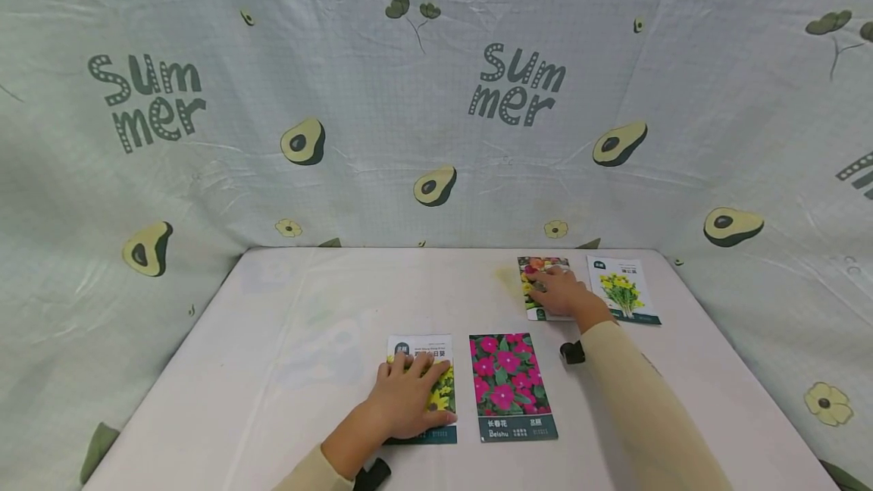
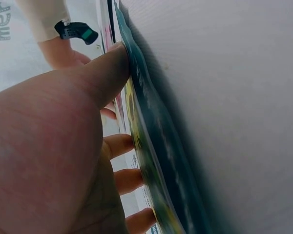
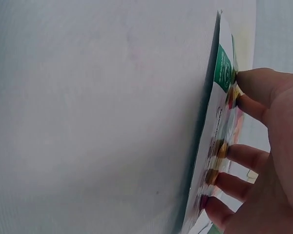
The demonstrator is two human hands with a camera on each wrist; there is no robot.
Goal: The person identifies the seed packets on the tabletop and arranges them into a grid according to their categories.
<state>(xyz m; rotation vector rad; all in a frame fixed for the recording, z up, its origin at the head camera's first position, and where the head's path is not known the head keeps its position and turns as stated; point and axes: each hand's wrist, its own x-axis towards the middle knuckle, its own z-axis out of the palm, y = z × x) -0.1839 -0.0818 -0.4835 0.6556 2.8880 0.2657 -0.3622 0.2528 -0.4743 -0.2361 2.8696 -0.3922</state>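
My left hand [image 1: 408,398] rests spread on a seed packet with yellow flowers [image 1: 443,392] near the front of the table. In the left wrist view its thumb and fingertips touch the face of that packet, over the dark green bottom band [image 2: 158,126]. Farther back on the right, my right hand [image 1: 561,292] lies over a seed packet with mixed colourful flowers [image 1: 528,295], covering much of its right side. The right wrist view has the fingertips on the packet's printed face, with its white lower strip [image 3: 219,102] towards the camera.
Just right of the left hand lies a packet with pink flowers [image 1: 508,381]. A packet with a yellow flowering plant [image 1: 624,290] lies at the back right, partly behind the right wrist. A printed curtain [image 1: 368,97] hangs behind the white table [image 1: 314,339].
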